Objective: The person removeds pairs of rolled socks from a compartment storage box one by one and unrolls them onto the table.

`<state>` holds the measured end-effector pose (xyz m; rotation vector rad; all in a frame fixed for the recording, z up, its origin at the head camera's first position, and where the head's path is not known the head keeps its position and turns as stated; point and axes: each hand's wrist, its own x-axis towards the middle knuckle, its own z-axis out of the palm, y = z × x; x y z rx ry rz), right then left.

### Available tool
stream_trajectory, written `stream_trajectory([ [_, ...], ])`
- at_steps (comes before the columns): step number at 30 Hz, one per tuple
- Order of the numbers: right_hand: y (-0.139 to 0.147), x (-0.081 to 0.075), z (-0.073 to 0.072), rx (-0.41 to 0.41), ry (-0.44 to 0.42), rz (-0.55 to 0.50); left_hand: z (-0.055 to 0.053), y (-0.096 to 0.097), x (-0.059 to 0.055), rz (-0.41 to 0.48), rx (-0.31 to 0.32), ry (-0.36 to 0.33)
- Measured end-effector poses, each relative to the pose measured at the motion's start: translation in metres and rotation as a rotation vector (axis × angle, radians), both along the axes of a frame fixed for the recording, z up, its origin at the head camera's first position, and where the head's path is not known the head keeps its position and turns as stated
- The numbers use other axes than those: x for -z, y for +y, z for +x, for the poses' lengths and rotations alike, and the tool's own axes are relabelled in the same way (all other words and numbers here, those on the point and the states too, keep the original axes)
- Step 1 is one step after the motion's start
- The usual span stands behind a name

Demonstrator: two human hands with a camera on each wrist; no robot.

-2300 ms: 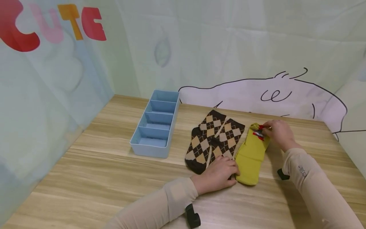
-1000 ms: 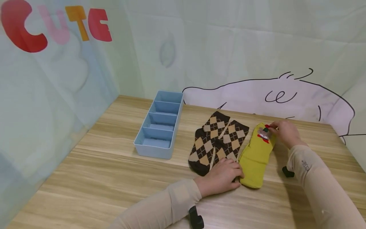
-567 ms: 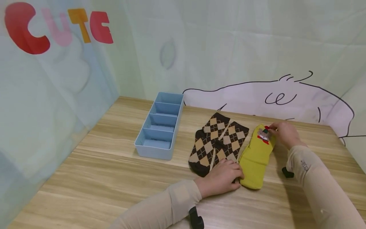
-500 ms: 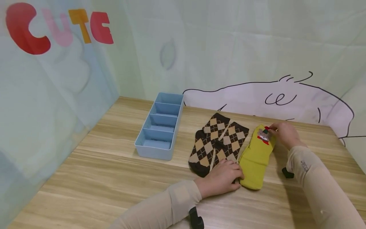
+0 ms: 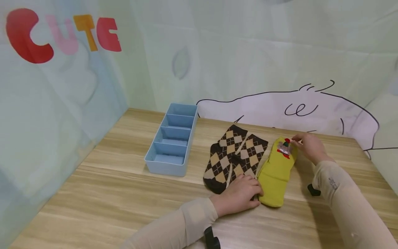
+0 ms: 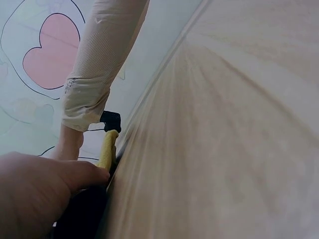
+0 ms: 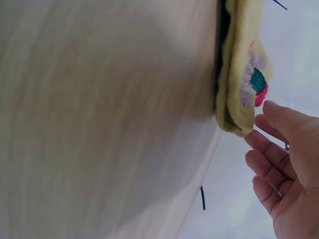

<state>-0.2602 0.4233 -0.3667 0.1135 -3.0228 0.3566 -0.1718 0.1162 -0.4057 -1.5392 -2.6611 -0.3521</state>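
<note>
A yellow sock [image 5: 275,176] with an embroidered bear near its cuff lies flat, a fold across its middle. My right hand [image 5: 311,147] is at the cuff's far right corner. In the right wrist view its thumb and fingers stand apart, fingertips right at the edge of the yellow sock [image 7: 239,84]. My left hand [image 5: 239,195] rests with relaxed fingers over the toe end of a dark brown argyle sock [image 5: 250,152], fingertips at the yellow sock's left edge. That toe is partly hidden under the hand. A second argyle sock [image 5: 220,162] lies alongside to the left.
A light blue organizer box [image 5: 166,167] with several compartments stands left of the socks on the wooden table [image 5: 109,193]. Behind the table hangs a printed backdrop [image 5: 248,62]. Each sleeve has a black wrist mount [image 5: 314,190] near the cuff.
The yellow sock's cuff, earlier curled up in my right fingers, now lies flat with the bear in full view. My right fingers have loosened from it. The left hand stays in place.
</note>
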Motion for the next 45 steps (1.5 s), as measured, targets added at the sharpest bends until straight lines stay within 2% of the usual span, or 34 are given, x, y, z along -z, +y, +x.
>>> stream_trajectory([
  [7, -0.0009, -0.0027, 0.0046, -0.006, 0.038, -0.007, -0.0014, 0.0, -0.0025, 0.006, 0.0, -0.024],
  [12, 0.0008, -0.0018, 0.0066, -0.017, 0.053, 0.0, -0.0016, 0.0002, -0.004, 0.023, 0.0, -0.004],
  [17, 0.0008, -0.0017, 0.007, 0.0, 0.007, 0.006, -0.0017, 0.0005, -0.0034, 0.033, 0.001, 0.014],
  [24, 0.0013, -0.001, 0.0089, 0.037, -0.052, -0.003, -0.0028, 0.0025, -0.0013, 0.021, -0.012, -0.018],
  [32, 0.0019, 0.0003, 0.0068, 0.054, -0.067, -0.016, -0.0049, 0.0038, -0.0008, 0.023, -0.015, -0.024],
  [39, 0.0024, 0.0033, 0.0048, 0.047, -0.031, -0.007, -0.0052, 0.0039, -0.0008, 0.025, -0.01, 0.011],
  [45, 0.0019, 0.0044, 0.004, 0.045, -0.058, -0.021, -0.0051, 0.0037, 0.0, 0.039, 0.002, 0.026],
])
